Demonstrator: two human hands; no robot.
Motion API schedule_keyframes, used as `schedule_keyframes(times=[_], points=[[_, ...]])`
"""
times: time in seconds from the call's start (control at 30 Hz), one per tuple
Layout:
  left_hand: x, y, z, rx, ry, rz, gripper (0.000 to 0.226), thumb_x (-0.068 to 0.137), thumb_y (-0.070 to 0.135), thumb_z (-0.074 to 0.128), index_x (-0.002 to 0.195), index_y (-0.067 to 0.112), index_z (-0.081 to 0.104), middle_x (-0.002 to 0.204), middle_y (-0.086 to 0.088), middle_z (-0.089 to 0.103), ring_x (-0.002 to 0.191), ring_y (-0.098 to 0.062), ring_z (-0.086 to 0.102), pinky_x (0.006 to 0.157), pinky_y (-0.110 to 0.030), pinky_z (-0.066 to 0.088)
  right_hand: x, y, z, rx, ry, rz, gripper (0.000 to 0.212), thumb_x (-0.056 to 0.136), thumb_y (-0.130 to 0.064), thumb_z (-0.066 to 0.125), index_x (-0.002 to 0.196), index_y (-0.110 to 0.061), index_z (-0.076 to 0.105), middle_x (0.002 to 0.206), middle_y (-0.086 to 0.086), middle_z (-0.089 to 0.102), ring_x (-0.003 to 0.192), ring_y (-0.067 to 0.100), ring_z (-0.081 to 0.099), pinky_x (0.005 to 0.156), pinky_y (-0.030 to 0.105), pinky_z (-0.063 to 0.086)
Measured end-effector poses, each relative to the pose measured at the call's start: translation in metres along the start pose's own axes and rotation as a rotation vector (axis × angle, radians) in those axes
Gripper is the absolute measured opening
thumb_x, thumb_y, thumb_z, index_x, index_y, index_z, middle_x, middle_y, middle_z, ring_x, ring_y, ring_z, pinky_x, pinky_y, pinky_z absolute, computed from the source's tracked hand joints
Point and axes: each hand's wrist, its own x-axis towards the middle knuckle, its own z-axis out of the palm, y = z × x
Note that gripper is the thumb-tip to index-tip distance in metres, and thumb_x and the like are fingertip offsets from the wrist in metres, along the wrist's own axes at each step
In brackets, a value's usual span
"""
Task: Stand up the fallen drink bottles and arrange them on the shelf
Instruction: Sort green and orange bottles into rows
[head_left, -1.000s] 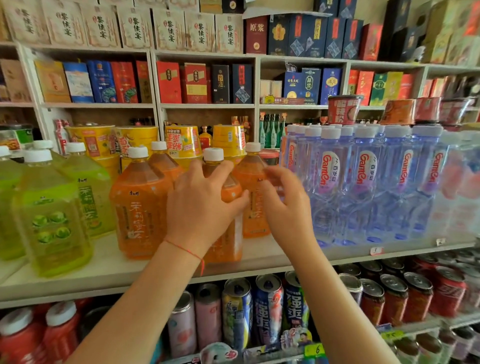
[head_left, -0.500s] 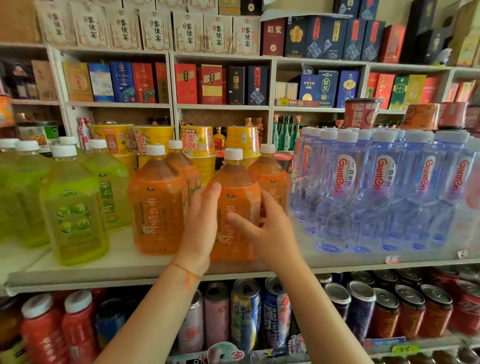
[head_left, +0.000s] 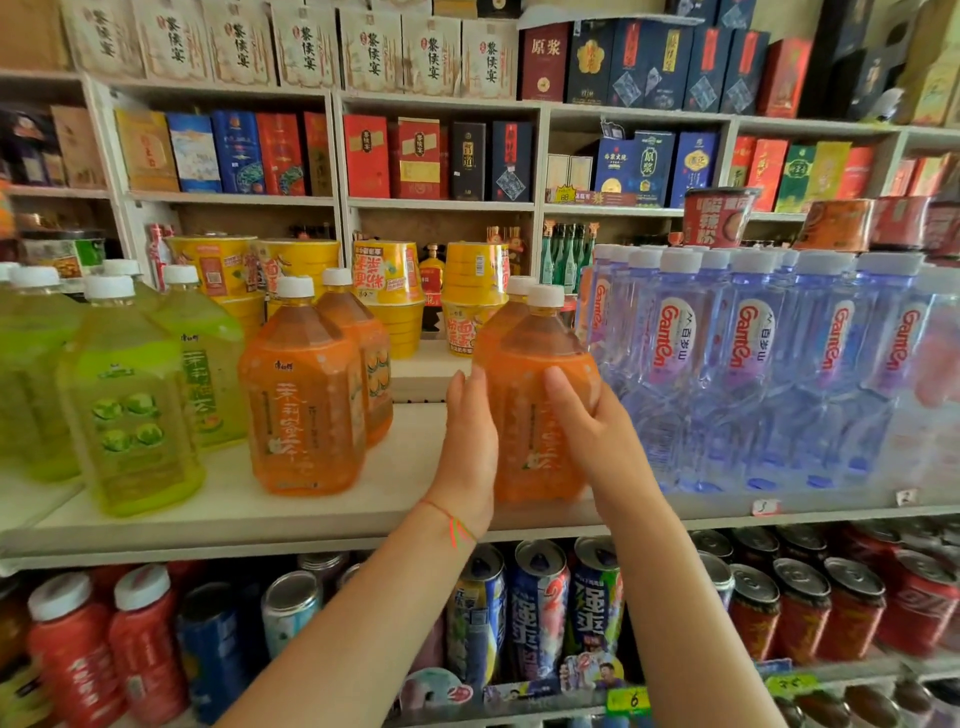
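Orange tea bottle (head_left: 540, 415) upright near shelf (head_left: 311, 512) front edge, left hand (head_left: 467, 441) and right hand (head_left: 587, 436) clasping its sides to square it beside water bottles (head_left: 753, 364)

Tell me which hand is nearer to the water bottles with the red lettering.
Right. The right hand holds the orange bottle on the side facing the water bottles; the left hand holds its far side.
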Motion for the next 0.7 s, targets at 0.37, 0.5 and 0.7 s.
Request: schedule_keyframes(times=[0.37, 0.5, 0.7], points=[[-0.012, 0.022, 0.001, 0.311, 0.037, 0.145, 0.033, 0.107, 0.049, 0.032, 0.116, 0.037, 0.062, 0.116, 0.012, 0.066, 0.107, 0.009, 0.058, 0.099, -0.025, 0.046, -0.028, -0.01, 0.02, -0.167, 0.202, -0.152, 0.072, 0.097, -0.055, 0.051, 0.155, -0.021, 0.024, 0.143, -0.007, 0.047, 0.138, 0.014, 0.041, 0.106, 0.032, 0.043], [-0.028, 0.046, -0.042, 0.692, 0.472, 0.909, 0.033, 0.098, 0.023, 0.056, 0.13, 0.014, 0.056, 0.139, -0.005, 0.05, 0.13, -0.006, 0.045, 0.11, -0.02, 0.034, -0.04, -0.021, 0.059, -0.327, 0.428, -0.759, 0.065, 0.094, -0.017, 0.055, 0.151, 0.004, 0.03, 0.159, 0.019, 0.029, 0.152, 0.027, 0.022, 0.122, 0.041, 0.024], [-0.012, 0.074, -0.125, 1.072, 0.688, 0.633, 0.106, 0.072, 0.061, 0.074, 0.156, 0.021, 0.024, 0.152, -0.016, 0.036, 0.14, -0.035, 0.037, 0.108, -0.049, 0.038, -0.033, -0.008, 0.129, -0.3, 0.065, -0.606, 0.045, 0.098, -0.016, 0.053, 0.141, -0.004, 0.049, 0.153, 0.01, 0.04, 0.143, 0.017, 0.035, 0.115, 0.015, 0.028]])
